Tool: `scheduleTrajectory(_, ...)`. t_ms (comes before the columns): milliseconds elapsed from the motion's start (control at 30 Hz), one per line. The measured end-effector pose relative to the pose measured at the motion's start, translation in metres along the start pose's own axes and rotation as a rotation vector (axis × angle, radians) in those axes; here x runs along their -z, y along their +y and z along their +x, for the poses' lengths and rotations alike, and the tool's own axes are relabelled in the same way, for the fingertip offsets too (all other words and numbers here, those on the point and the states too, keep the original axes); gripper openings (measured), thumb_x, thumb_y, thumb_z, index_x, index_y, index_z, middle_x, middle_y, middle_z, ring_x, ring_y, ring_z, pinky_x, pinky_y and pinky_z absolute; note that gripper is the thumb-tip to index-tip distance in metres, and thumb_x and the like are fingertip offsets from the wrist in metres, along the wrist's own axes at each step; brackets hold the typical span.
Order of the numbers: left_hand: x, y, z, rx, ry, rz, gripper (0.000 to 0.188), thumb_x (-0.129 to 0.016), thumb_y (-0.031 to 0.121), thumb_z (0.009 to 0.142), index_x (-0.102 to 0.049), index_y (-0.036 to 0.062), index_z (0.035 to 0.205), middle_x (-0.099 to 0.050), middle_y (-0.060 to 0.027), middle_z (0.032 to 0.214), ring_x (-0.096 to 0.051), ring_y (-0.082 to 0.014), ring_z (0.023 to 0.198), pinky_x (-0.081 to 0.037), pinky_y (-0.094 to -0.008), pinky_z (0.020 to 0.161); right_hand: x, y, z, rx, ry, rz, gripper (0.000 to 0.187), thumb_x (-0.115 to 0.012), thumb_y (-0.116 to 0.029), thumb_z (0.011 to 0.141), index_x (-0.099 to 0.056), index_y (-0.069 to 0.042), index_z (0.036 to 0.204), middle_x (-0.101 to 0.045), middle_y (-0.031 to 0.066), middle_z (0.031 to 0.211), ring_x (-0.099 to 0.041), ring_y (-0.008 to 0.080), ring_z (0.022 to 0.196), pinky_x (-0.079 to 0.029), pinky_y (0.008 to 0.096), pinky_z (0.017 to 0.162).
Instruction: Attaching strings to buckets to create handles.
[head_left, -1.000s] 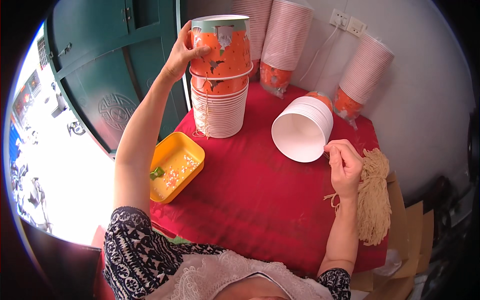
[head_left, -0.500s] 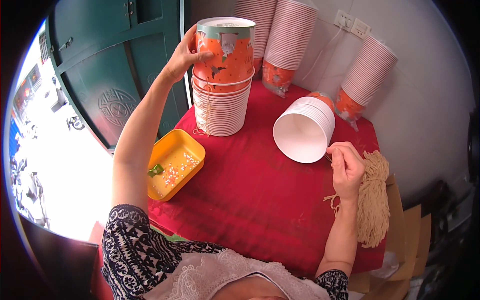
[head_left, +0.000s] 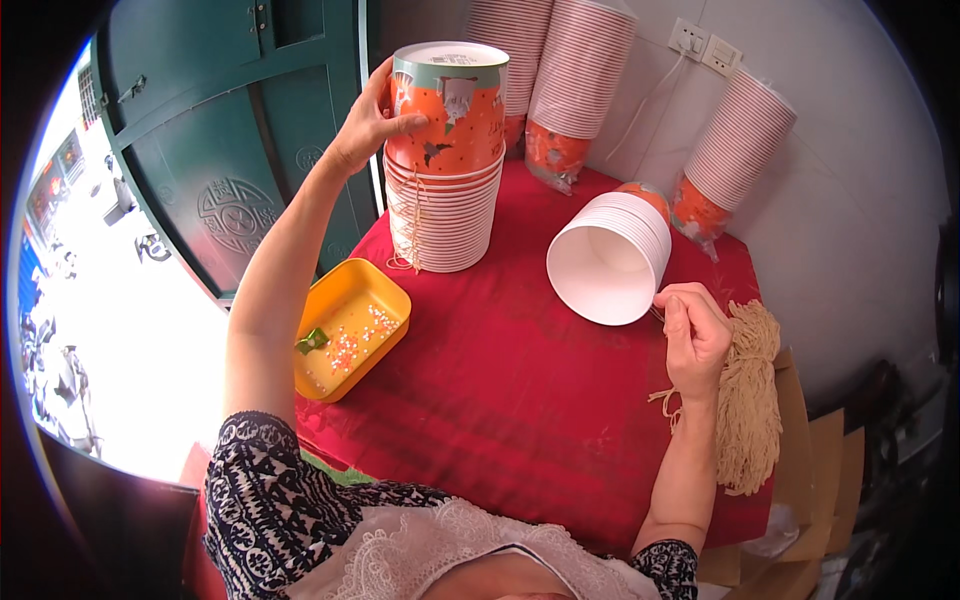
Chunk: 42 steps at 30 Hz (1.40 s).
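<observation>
My left hand (head_left: pixel 377 125) is wrapped round the side of an orange paper bucket (head_left: pixel 455 118) with a green band. This bucket sits upside down on top of a stack of white-rimmed paper buckets (head_left: pixel 445 225) at the far left of the table. Thin tan strings (head_left: pixel 408 215) hang down the side of that stack. Over the right side of the table my right hand (head_left: pixel 692 335) is closed in a pinch; a thin end shows at its fingertips, too small to name. Just beyond it lies another nested stack of paper buckets (head_left: pixel 610 258), its white opening toward me.
A bundle of tan strings (head_left: pixel 752 400) lies at the right edge of the red-covered table (head_left: pixel 480 400). At the left stands a yellow tray (head_left: pixel 400 318) with small beads and a green piece. Tall wrapped bucket stacks (head_left: pixel 580 80) lean by the wall, and cardboard (head_left: pixel 820 480) sits lower right.
My left hand and the orange bucket have come down slightly, closing the gap between its rim and the stack below. My right hand has hardly moved.
</observation>
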<state>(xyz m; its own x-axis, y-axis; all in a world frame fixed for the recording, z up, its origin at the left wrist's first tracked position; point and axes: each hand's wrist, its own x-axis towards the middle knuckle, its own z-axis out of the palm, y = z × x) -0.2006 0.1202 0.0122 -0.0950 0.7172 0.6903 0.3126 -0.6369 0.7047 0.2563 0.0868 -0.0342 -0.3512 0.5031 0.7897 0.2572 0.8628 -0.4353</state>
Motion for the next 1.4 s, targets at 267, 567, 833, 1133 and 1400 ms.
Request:
scheduleTrajectory(267, -0.009, 0.0, -0.009, 0.023, 0.015, 0.038, 0.121, -0.091, 0.039, 0.063, -0.017, 0.0032, 0.152, -0.044, -0.0172, 0.141, -0.044, -0.0283, 0.132, -0.034, -0.0412, 0.114, 0.001, -0.006, 0.003, 0.046, 0.01, -0.027, 0.009, -0.057, 0.002, 0.092, -0.063, 0.006, 0.086, -0.064, 0.0099, 0.081, -0.057, 0.0136, 0.062, -0.045, 0.026, 0.054)
scheduleTrajectory(567, -0.009, 0.002, -0.012, 0.033, -0.026, 0.09, 0.11, -0.087, 0.031, 0.073, -0.015, 0.0044, 0.152, -0.042, -0.0161, 0.143, -0.042, -0.0265, 0.134, -0.033, -0.0379, 0.113, 0.011, -0.015, 0.004, 0.089, 0.064, -0.006, 0.008, -0.057, 0.003, 0.091, -0.062, 0.007, 0.087, -0.064, 0.0105, 0.08, -0.057, 0.0144, 0.063, -0.046, 0.0263, 0.056)
scheduleTrajectory(833, -0.004, -0.002, -0.015, 0.076, -0.042, 0.064, 0.102, -0.082, 0.022, 0.079, -0.015, 0.0093, 0.154, -0.042, -0.0141, 0.143, -0.044, -0.0259, 0.132, -0.035, -0.038, 0.111, 0.017, 0.028, 0.005, -0.169, -0.037, -0.078, 0.011, -0.059, -0.005, 0.09, -0.064, 0.004, 0.087, -0.065, 0.0148, 0.078, -0.062, 0.025, 0.066, -0.048, 0.0342, 0.06)
scheduleTrajectory(1133, -0.057, 0.044, -0.029, -0.449, 0.477, 0.735, 0.043, -0.071, 0.02, 0.089, -0.056, -0.003, 0.122, -0.059, -0.0154, 0.114, -0.065, -0.0202, 0.097, -0.055, -0.0302, 0.081, 0.004, 0.061, -0.015, -0.502, -0.234, -0.344, 0.032, -0.069, -0.031, 0.085, -0.059, -0.002, 0.091, -0.069, 0.0168, 0.082, -0.067, 0.0352, 0.078, -0.052, 0.0447, 0.068)
scheduleTrajectory(1400, -0.206, 0.022, -0.06, 0.053, -0.034, 0.609, 0.028, -0.072, 0.025, 0.08, -0.062, -0.0009, 0.085, -0.067, -0.0212, 0.079, -0.067, -0.0386, 0.078, -0.052, -0.0472, 0.07, -0.031, 0.09, -0.038, -0.406, -0.074, -0.55, 0.035, -0.069, -0.031, 0.087, -0.051, -0.002, 0.084, -0.067, 0.0209, 0.072, -0.066, 0.0419, 0.067, -0.051, 0.0514, 0.059)
